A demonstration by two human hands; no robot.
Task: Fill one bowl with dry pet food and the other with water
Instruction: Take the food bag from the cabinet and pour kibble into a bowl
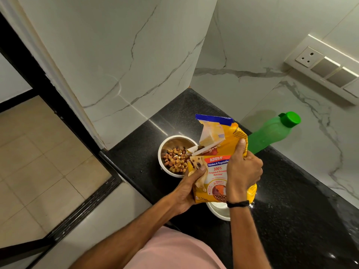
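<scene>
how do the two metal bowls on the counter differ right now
The far bowl holds brown kibble; the near bowl shows none in its visible part. The far bowl is almost fully in view; the near bowl is mostly hidden under the food bag. Both look like shiny metal and sit on the black counter.

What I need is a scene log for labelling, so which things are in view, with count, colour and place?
countertop: 1, black, centre to lower right
far bowl: 1, steel, on countertop
kibble: many, brown, in far bowl
food bag: 1, yellow, tipped over far bowl
near bowl: 1, steel, under food bag, mostly hidden
bottle: 1, green, capped, behind food bag
socket panel: 1, white, right wall
hands: 2, left hand and right hand grip the food bag
</scene>
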